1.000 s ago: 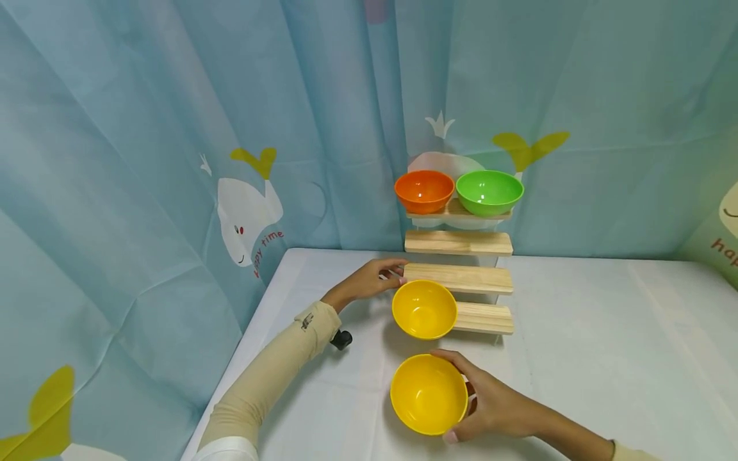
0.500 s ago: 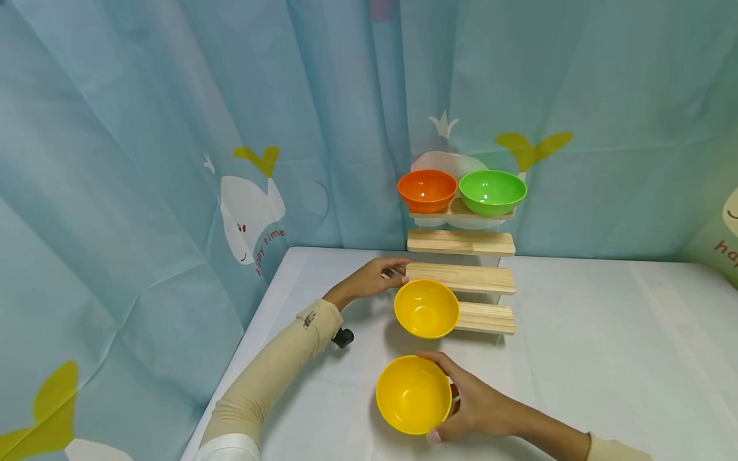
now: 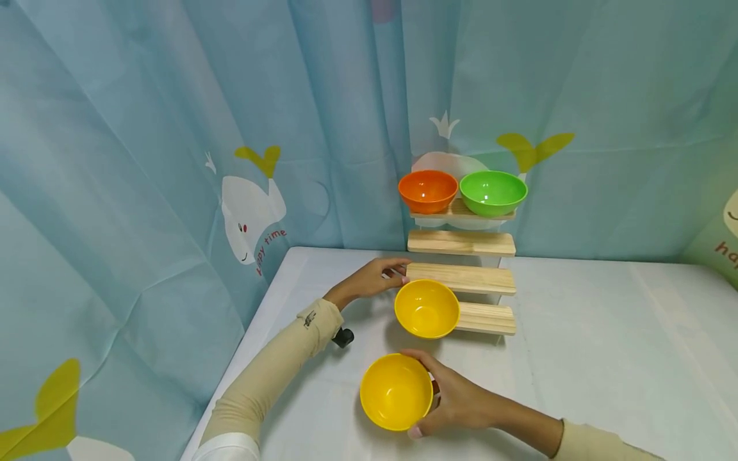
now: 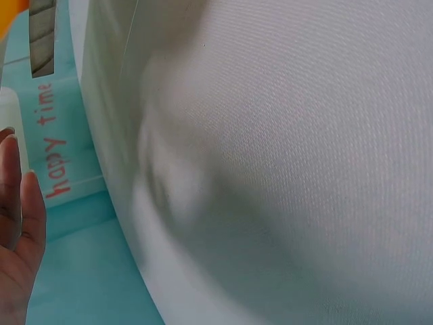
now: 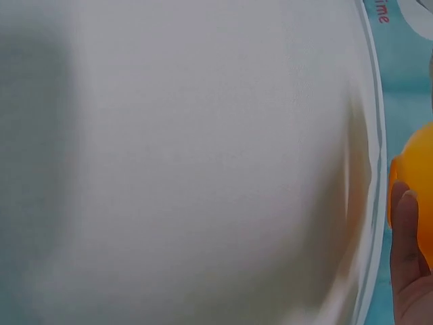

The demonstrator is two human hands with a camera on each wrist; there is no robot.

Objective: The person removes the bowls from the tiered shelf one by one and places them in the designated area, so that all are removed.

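My right hand (image 3: 458,398) grips a yellow bowl (image 3: 396,392) by its right side, thumb at the near rim and fingers at the far side. The same bowl (image 5: 423,189) shows partly at the right edge of the right wrist view. A second yellow bowl (image 3: 427,309) sits at the left of the lowest board on a stepped wooden shelf (image 3: 461,278). My left hand (image 3: 373,278) is at the shelf's left end, fingertips by a board and thumb close to that bowl's rim. In the left wrist view its fingers (image 4: 32,210) look fairly straight.
On the top board stand an orange bowl (image 3: 428,192) and a green bowl (image 3: 493,193), side by side. A white cloth covers the table (image 3: 599,358). Behind and left hangs a blue curtain (image 3: 323,128). A small black object (image 3: 343,337) shows beside the left wrist.
My right hand has moved left across the front of the table with the yellow bowl in its grip. The left hand and the bowls on the shelf have stayed put.
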